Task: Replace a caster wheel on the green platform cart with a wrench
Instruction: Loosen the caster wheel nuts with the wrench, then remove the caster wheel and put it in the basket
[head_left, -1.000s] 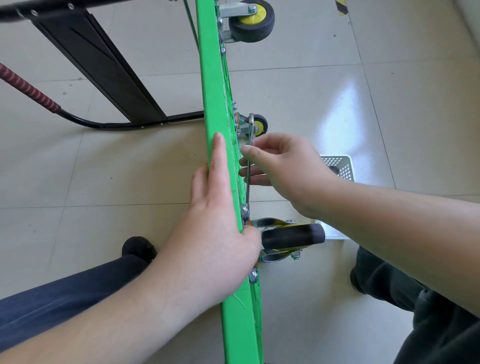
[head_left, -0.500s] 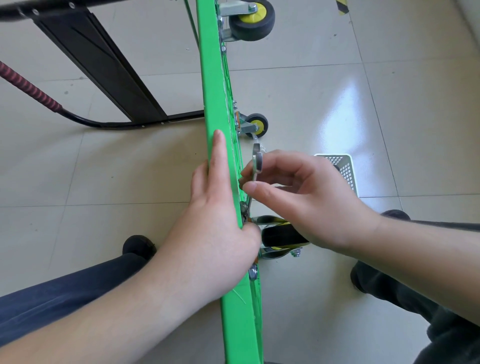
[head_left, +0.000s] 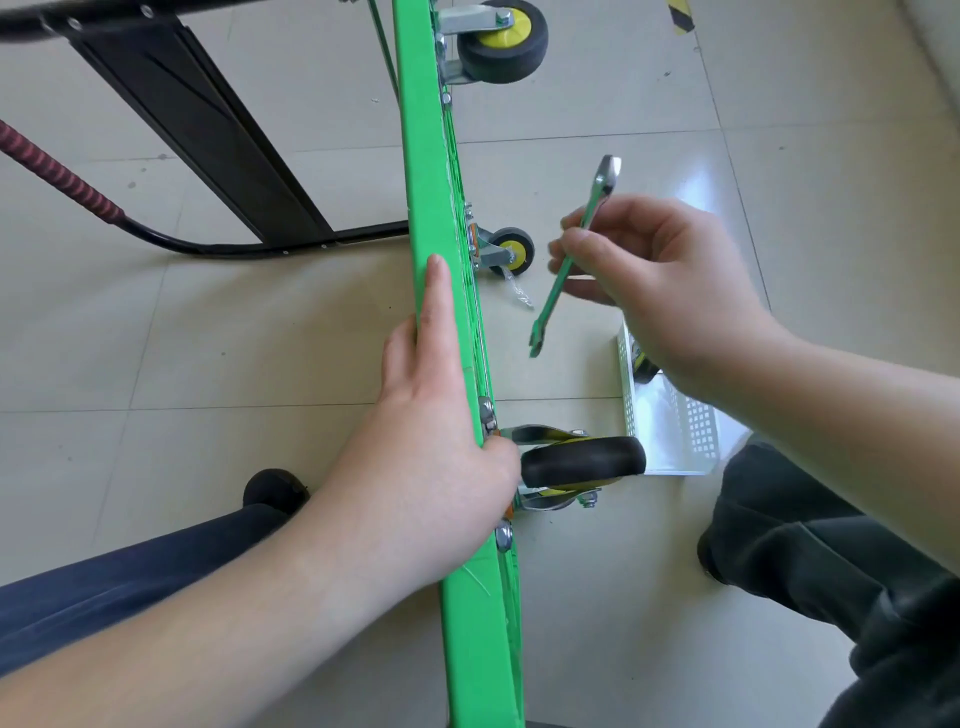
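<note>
The green platform cart (head_left: 426, 171) stands on its side, its edge running from top to bottom of the view. My left hand (head_left: 431, 441) lies flat along that edge, thumb by the near caster wheel (head_left: 582, 460), a black wheel in a metal bracket bolted to the underside. My right hand (head_left: 660, 280) holds a slim metal wrench (head_left: 597, 208) in the air to the right of the cart, apart from it, one jaw up and the other down. Two more casters show: a small one (head_left: 511, 249) mid-way and a larger one (head_left: 501, 36) at the top.
A white perforated basket (head_left: 670, 415) sits on the tiled floor right of the near caster, with something dark inside. The cart's black folded handle frame (head_left: 208, 135) and a red-wrapped bar (head_left: 52, 171) lie at the left. My legs and shoes are at the bottom.
My right hand has pulled the wrench off the bolt by the near caster and swung it out to the right, away from the cart. My left hand has stayed on the cart's edge.
</note>
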